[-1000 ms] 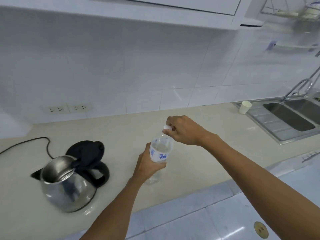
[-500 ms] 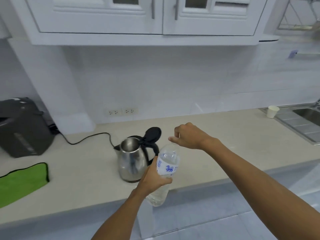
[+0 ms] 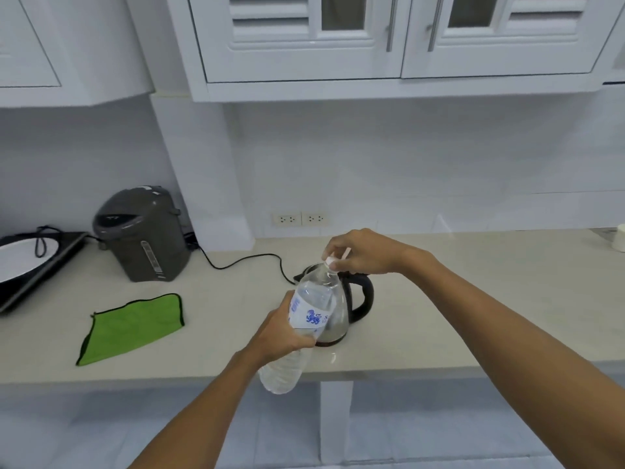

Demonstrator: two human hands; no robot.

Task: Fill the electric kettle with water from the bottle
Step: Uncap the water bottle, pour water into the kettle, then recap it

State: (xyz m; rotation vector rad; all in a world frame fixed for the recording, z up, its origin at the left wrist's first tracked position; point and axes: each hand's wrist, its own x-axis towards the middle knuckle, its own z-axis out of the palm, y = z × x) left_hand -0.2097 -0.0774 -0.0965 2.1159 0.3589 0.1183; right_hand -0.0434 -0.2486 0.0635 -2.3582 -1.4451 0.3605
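My view has tipped up since a moment ago, so the kettle [image 3: 341, 309] that sat left of the bottle now shows right behind it, near the middle of the frame. The bottle [image 3: 302, 328] has come up a bit too, and I can now see the whole grey hot water pot [image 3: 143, 236] at the middle left.

My left hand [image 3: 282, 333] is wrapped tight around the middle of the clear bottle, by its white and blue label. The bottle leans, with its top pointing up and to the right. It hangs in the air in front of the edge of the surface [image 3: 490, 299]. My right hand [image 3: 360, 253] is pinched on the white cap [image 3: 330, 264] at the top of the bottle. I cannot tell if the cap is loose.

The shiny kettle stands on the pale surface with its black handle on the right. Most of it is hidden by the bottle. A black cord [image 3: 243, 260] runs from it toward the wall.

A green cloth [image 3: 133, 326] lies flat at the lower left. Two wall sockets [image 3: 301, 219] sit above the kettle.
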